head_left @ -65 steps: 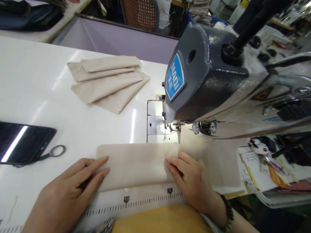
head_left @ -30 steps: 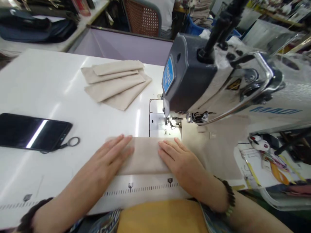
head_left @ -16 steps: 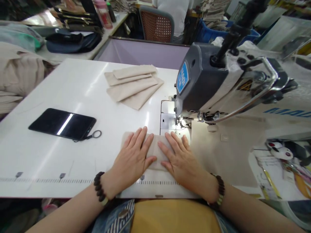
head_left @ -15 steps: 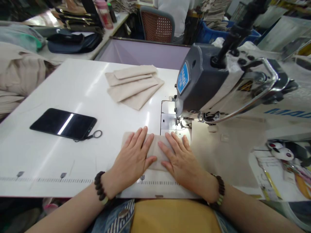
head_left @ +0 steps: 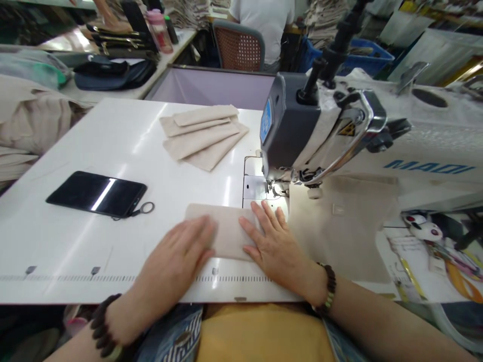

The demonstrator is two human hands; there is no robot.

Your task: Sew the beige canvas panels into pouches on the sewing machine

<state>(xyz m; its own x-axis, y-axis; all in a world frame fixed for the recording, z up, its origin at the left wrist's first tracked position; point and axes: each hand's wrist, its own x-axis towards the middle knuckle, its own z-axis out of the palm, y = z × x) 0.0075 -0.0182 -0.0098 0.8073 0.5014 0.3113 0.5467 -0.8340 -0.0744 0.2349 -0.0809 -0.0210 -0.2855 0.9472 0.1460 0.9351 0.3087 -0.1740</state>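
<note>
A folded beige fabric piece (head_left: 226, 229) lies flat on the white table in front of the sewing machine (head_left: 290, 125). My right hand (head_left: 275, 246) rests on its right part with the fingers spread, close to the needle plate (head_left: 254, 188). Smeared by motion, my left hand (head_left: 177, 256) is at the fabric's left end; its fingers look extended, and whether they touch the cloth is hard to tell. Under the machine arm, to the right, lies a larger beige sheet (head_left: 350, 236).
Several beige fabric pieces (head_left: 204, 136) lie fanned out behind. A black phone (head_left: 98, 193) with a ring strap is at left. Small tools and papers (head_left: 433, 256) lie at right. Beyond the table are a chair (head_left: 239, 48) and a person in white (head_left: 262, 27).
My left hand has slid left and back toward me, uncovering more of the fabric's left part. My right hand stays on the cloth. The view has shifted slightly.
</note>
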